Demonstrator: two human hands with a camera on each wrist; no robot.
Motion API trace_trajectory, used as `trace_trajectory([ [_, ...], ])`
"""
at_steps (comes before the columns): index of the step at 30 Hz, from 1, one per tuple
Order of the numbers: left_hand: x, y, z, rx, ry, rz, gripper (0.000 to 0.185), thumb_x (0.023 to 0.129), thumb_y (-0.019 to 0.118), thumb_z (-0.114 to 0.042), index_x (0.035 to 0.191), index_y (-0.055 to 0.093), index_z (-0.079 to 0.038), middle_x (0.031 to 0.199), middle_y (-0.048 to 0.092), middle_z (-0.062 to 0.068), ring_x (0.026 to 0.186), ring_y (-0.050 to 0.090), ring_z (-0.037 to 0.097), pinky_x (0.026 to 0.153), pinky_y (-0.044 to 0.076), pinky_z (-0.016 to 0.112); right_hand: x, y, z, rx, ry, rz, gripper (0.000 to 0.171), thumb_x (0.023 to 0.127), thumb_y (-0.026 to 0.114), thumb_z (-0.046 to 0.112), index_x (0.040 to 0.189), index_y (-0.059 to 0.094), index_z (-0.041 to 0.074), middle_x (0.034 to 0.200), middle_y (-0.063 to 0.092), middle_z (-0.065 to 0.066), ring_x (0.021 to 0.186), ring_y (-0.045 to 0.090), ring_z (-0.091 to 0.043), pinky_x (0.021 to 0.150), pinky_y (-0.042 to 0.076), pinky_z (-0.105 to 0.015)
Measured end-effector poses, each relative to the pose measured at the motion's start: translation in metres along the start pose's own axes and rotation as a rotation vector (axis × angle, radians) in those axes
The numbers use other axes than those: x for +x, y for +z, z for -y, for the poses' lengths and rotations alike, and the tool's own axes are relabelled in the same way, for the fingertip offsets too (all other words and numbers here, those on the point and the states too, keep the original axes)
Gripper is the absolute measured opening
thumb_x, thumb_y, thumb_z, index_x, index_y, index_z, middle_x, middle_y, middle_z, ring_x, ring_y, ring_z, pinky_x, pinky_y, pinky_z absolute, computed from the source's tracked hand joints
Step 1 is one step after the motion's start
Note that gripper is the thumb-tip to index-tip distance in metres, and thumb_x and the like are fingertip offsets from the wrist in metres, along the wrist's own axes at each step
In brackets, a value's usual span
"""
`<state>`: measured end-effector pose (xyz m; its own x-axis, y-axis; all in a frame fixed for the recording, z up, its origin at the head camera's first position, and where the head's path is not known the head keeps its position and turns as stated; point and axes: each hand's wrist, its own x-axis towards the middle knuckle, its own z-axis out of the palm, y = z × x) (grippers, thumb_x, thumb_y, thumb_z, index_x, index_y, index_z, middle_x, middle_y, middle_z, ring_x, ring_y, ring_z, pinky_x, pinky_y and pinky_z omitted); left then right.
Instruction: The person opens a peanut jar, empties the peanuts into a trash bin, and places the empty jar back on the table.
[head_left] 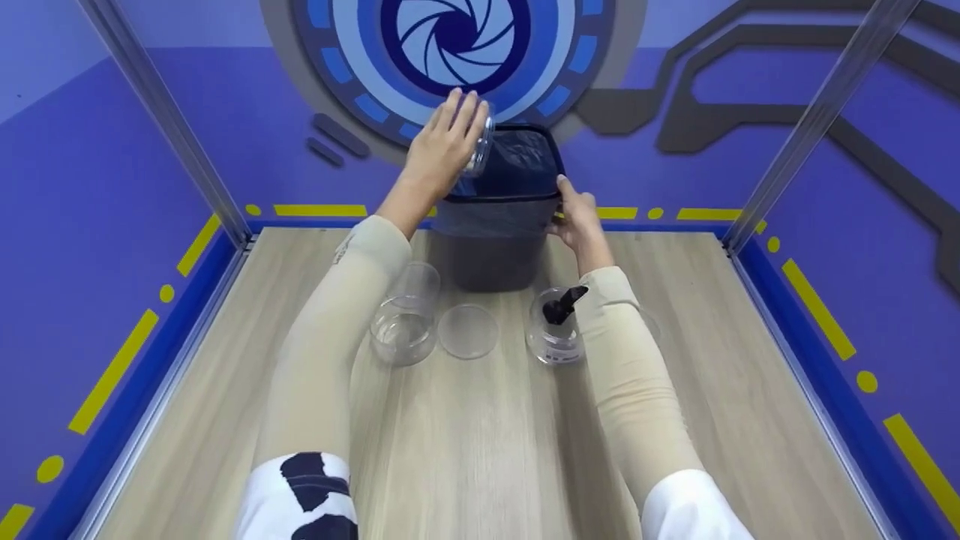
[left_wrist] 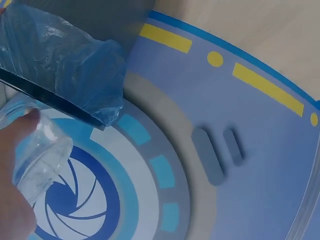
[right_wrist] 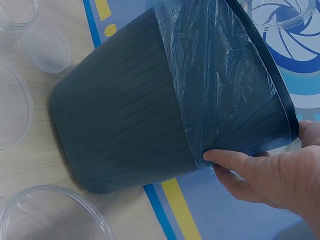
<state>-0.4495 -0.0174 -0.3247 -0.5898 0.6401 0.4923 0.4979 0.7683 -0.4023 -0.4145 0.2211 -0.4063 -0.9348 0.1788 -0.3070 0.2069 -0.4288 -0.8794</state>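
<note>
At the back of the table, my left hand (head_left: 444, 146) holds a clear plastic jar (head_left: 484, 146) tilted on its side above the left part of a dark trash bin (head_left: 491, 259). In the left wrist view the same jar (left_wrist: 47, 160) is see-through, with the thumb across it; its contents cannot be made out. My right hand (head_left: 580, 221) grips the bin's right side at the rim. Its fingers (right_wrist: 230, 160) press on the translucent liner (right_wrist: 215, 75) folded over the bin's outside, with the thumb near the rim. The bin's inner bottom is hidden.
Before the bin, clear round containers (head_left: 403, 341) stand at left, beside a flat clear lid (head_left: 469, 331). Another clear jar (head_left: 555, 349) with a black, handled object (head_left: 564, 306) at its top stands by my right forearm. Patterned blue walls (head_left: 840, 225) enclose the wooden table (head_left: 465, 450).
</note>
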Motion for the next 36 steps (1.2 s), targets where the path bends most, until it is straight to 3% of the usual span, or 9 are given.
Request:
trace_trajectory([
  [3,0.001,0.000,-0.001,0.013,0.009,-0.009,0.081,0.095,0.069,-0.012,0.159,0.022,0.000,0.162,0.027,0.023,0.150,0.024,0.040,0.124,0.024,0.040,0.001,-0.001,0.001,-0.005,-0.002,0.000,0.084,0.104,0.055,0.034,0.164,-0.001,0.013,0.159,0.031,-0.023,0.138,0.044,-0.041,0.110,0.043,-0.055],
  [9,0.003,-0.002,-0.002,0.000,-0.008,-0.083,0.081,0.093,0.069,-0.015,0.159,0.024,-0.001,0.162,0.028,0.022,0.150,0.026,0.040,0.125,0.024,0.039,0.000,-0.002,0.002,0.004,0.008,0.001,0.078,0.104,0.055,0.033,0.162,0.008,0.011,0.153,0.038,-0.023,0.134,0.048,-0.040,0.108,0.045,-0.055],
  [12,0.005,-0.004,-0.003,0.001,-0.006,-0.069,0.076,0.096,0.064,-0.015,0.159,0.023,-0.001,0.162,0.028,0.023,0.150,0.026,0.040,0.125,0.024,0.040,-0.001,-0.003,0.003,0.001,-0.006,-0.008,0.080,0.104,0.055,0.033,0.163,0.006,0.011,0.152,0.038,-0.022,0.131,0.050,-0.040,0.108,0.046,-0.054],
  [15,0.004,-0.003,0.000,-0.019,-0.034,-0.037,0.085,0.093,0.071,-0.017,0.159,0.021,0.000,0.162,0.028,0.023,0.150,0.025,0.041,0.125,0.021,0.040,-0.002,-0.003,0.003,-0.003,-0.015,-0.003,0.083,0.104,0.055,0.034,0.163,0.002,0.011,0.153,0.037,-0.022,0.131,0.050,-0.041,0.108,0.046,-0.054],
  [19,-0.004,-0.002,0.005,-0.070,-0.120,-0.007,0.103,0.084,0.083,-0.026,0.160,0.018,0.000,0.164,0.024,0.023,0.151,0.022,0.040,0.126,0.017,0.038,-0.002,-0.002,0.002,-0.017,-0.007,0.015,0.083,0.104,0.055,0.034,0.163,0.001,0.011,0.155,0.035,-0.021,0.134,0.048,-0.042,0.110,0.044,-0.054],
  [23,-0.014,-0.002,0.009,-0.198,-0.208,0.010,0.114,0.081,0.087,-0.035,0.161,0.013,-0.002,0.166,0.019,0.021,0.153,0.016,0.038,0.127,0.014,0.036,-0.001,-0.003,0.002,-0.016,-0.006,0.009,0.083,0.105,0.054,0.033,0.164,-0.001,0.011,0.156,0.034,-0.021,0.137,0.045,-0.043,0.112,0.040,-0.056],
  [29,-0.030,-0.002,0.015,-0.422,-0.391,-0.065,0.121,0.072,0.093,-0.038,0.161,0.017,-0.006,0.166,0.023,0.015,0.153,0.019,0.033,0.124,0.024,0.035,-0.002,-0.003,0.002,-0.004,0.002,0.007,0.086,0.104,0.054,0.034,0.164,-0.004,0.013,0.158,0.033,-0.021,0.137,0.046,-0.040,0.111,0.042,-0.056],
  [36,-0.063,0.005,0.026,-0.549,-0.537,-0.176,0.125,0.067,0.094,-0.046,0.160,0.021,-0.005,0.163,0.029,0.015,0.150,0.025,0.031,0.117,0.038,0.036,-0.002,0.000,0.003,-0.008,0.006,0.009,0.084,0.105,0.054,0.034,0.164,-0.001,0.012,0.158,0.034,-0.021,0.137,0.047,-0.037,0.111,0.042,-0.055],
])
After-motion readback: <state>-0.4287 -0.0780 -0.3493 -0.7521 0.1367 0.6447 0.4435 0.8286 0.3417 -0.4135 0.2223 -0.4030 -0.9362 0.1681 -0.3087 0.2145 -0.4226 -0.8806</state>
